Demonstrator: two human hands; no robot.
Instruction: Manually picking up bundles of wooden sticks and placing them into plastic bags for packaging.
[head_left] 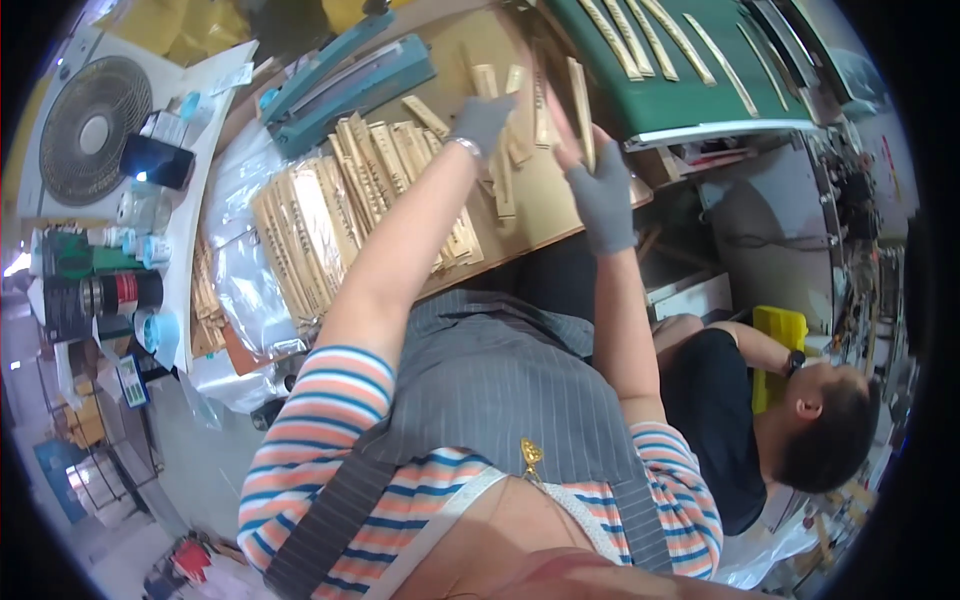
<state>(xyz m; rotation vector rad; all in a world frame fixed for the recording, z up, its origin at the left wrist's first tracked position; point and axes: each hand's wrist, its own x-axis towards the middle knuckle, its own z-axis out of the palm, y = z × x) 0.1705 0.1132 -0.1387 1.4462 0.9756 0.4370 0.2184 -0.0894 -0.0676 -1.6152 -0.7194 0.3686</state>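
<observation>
Both of my hands wear grey fingerless gloves. My right hand [603, 200] is closed on a long narrow tan packet [581, 105], which it holds upright between thumb and fingers near the table's right edge. My left hand [483, 124] reaches over several loose tan packets of the same kind on the brown table [545, 215]. Its fingers are smeared, so whether it grips one of them cannot be made out. A loose packet [503, 190] lies just below that hand. To its left stand dense rows of such packets [305, 235], dark marks along their faces.
A blue-green heat sealer [350, 95] stands at the table's far left. Beyond my right hand runs a green conveyor belt [650, 100] carrying several spaced packets. A white shelf [205, 170] with a fan [97, 130] and phone [157, 161] is at left. A person [720, 420] sits close on my right.
</observation>
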